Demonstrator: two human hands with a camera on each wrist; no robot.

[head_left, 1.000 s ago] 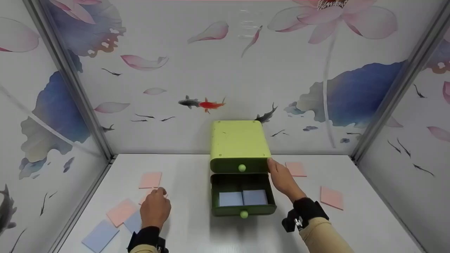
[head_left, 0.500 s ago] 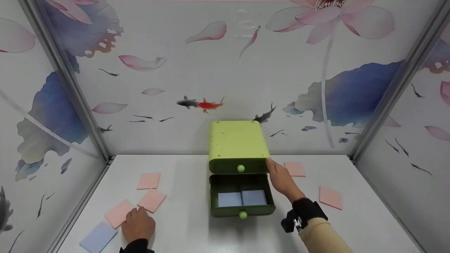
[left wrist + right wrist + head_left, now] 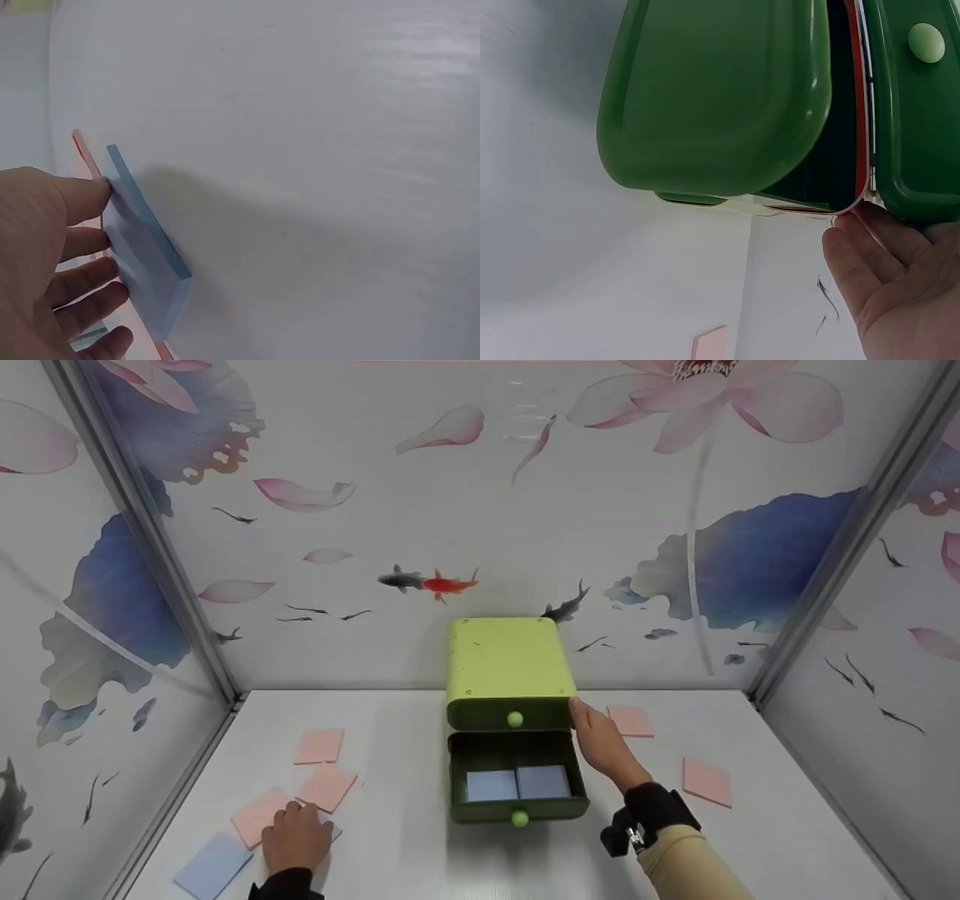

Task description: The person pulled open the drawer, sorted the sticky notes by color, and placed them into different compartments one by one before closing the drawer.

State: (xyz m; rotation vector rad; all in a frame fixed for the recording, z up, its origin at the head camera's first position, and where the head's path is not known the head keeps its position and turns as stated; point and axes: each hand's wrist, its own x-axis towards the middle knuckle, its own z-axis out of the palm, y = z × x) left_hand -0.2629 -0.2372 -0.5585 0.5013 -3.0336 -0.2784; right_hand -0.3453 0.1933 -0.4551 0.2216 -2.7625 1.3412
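My left hand (image 3: 296, 836) is at the front left of the table, its thumb and fingertips pinching the edge of a blue sticky-note pad (image 3: 146, 244). In the head view a corner of this pad pokes out right of the hand, which hides the rest. Pink pads (image 3: 327, 788) lie right beside the fingers. My right hand (image 3: 604, 746) rests with extended fingers against the right side of a green two-drawer box (image 3: 512, 656). The lower drawer (image 3: 517, 810) is pulled out and holds two blue pads (image 3: 544, 782); the upper drawer (image 3: 480, 714) is closed.
Another blue pad (image 3: 214, 865) lies at the front left, and a further pink pad (image 3: 319, 746) lies farther back. On the right are two pink pads (image 3: 707, 781), one partly behind my right hand. Patterned walls enclose the white table (image 3: 405, 765) at the back and sides.
My left hand has moved toward the front left, away from the middle pink pad, to the blue pad. That pad has shifted right with the hand. My right hand and the box stay put.
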